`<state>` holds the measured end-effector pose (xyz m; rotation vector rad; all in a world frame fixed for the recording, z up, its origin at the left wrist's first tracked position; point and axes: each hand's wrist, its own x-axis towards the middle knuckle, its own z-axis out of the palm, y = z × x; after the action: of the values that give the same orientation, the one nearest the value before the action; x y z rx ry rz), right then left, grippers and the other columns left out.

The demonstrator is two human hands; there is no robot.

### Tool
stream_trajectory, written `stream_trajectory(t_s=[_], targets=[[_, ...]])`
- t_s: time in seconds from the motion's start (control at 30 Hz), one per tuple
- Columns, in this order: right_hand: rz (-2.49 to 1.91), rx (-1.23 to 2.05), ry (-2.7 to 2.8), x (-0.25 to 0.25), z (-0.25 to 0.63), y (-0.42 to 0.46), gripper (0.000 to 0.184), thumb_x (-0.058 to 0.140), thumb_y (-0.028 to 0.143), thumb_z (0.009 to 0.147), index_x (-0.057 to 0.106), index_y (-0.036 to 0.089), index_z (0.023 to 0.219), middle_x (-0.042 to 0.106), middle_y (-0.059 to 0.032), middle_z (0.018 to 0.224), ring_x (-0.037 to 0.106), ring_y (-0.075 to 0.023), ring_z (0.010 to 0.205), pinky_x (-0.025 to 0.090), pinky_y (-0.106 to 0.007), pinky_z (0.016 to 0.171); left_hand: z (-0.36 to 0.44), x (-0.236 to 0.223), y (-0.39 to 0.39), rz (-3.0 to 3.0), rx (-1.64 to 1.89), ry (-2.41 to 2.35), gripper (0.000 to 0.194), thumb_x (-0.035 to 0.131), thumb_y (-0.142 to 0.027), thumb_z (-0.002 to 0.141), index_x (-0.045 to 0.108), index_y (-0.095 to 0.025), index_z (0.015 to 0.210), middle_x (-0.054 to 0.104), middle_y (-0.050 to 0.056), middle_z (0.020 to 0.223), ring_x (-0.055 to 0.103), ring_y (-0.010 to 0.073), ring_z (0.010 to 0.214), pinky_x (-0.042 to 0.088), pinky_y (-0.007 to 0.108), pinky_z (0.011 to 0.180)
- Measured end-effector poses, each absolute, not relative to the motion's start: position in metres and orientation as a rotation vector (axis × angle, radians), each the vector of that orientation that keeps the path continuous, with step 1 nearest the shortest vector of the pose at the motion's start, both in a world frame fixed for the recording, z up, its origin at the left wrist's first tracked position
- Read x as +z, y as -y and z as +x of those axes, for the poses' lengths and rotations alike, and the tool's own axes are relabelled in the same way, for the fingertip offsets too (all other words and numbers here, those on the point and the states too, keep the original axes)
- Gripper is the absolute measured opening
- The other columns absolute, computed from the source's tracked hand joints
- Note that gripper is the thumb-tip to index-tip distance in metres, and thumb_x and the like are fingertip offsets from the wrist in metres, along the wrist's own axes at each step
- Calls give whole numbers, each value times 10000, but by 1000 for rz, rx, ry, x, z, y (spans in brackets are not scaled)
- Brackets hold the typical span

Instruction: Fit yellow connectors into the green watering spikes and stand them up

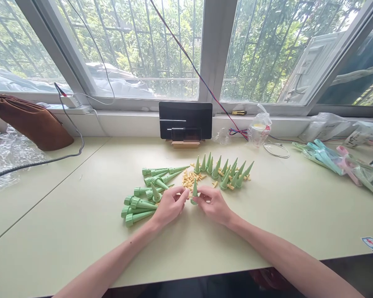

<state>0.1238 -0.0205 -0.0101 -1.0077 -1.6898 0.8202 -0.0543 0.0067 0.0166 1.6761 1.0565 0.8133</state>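
My right hand (215, 205) grips the base of a green plastic watering spike (194, 188), which stands upright with its tip up. Close by on its left, my left hand (170, 205) has its thumb and fingertips pinched together; whatever is between them is too small to make out. Just behind both hands lies a loose pile of small yellow valve pieces (190, 179). Several green spikes (139, 203) lie on their sides to the left, with one upright among them. More spikes (216, 167) stand tip up on the right, some with yellow pieces at their bases.
A black tablet (185, 118) leans on a stand at the back of the pale table (81, 244). Back right are a cup in a plastic bag (259, 130), a coiled white cable (276, 150) and bagged items (329, 159). A brown pouch (31, 120) and dark cable (49, 160) lie left.
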Motion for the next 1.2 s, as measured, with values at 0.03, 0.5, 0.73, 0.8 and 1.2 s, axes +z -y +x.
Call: stream_trajectory(t_s=[0.03, 0.5, 0.73, 0.8, 1.2], targets=[[-1010, 818, 1684, -10, 124, 21, 134, 595, 231, 912, 724, 193, 914, 634, -30, 805, 544, -126, 638, 458, -241, 578, -54, 17, -6, 1702, 820, -1052, 392, 525, -491, 902, 541, -171, 676, 430, -68, 419, 402, 78, 363, 314, 196, 390], [-1031, 875, 1625, -9, 125, 19, 190, 624, 343, 899, 720, 183, 865, 633, -42, 821, 569, -139, 681, 489, -236, 580, -57, 13, -10, 1965, 869, -968, 348, 518, -401, 934, 549, -166, 679, 477, -38, 538, 430, 93, 505, 342, 205, 475], [-1018, 1208, 1495, -7, 125, 19, 305, 659, 460, 863, 661, 169, 771, 557, 8, 628, 546, -120, 482, 452, -248, 464, -60, 11, -11, 2148, 938, -938, 336, 508, -307, 949, 533, -162, 646, 476, -4, 655, 430, 115, 622, 341, 219, 542], [-1013, 1330, 1446, -7, 126, 19, 345, 658, 499, 855, 655, 162, 781, 568, 7, 636, 565, -122, 454, 441, -242, 420, -61, 10, -11, 2215, 950, -904, 320, 501, -272, 951, 537, -165, 652, 466, -3, 665, 423, 117, 627, 340, 223, 552], [-935, 1555, 1343, -3, 131, 19, 408, 665, 532, 848, 662, 125, 841, 565, 19, 552, 571, -117, 445, 399, -211, 391, -62, 6, -9, 2400, 1028, -805, 289, 453, -194, 975, 591, -168, 723, 484, 6, 716, 423, 118, 642, 356, 241, 608]])
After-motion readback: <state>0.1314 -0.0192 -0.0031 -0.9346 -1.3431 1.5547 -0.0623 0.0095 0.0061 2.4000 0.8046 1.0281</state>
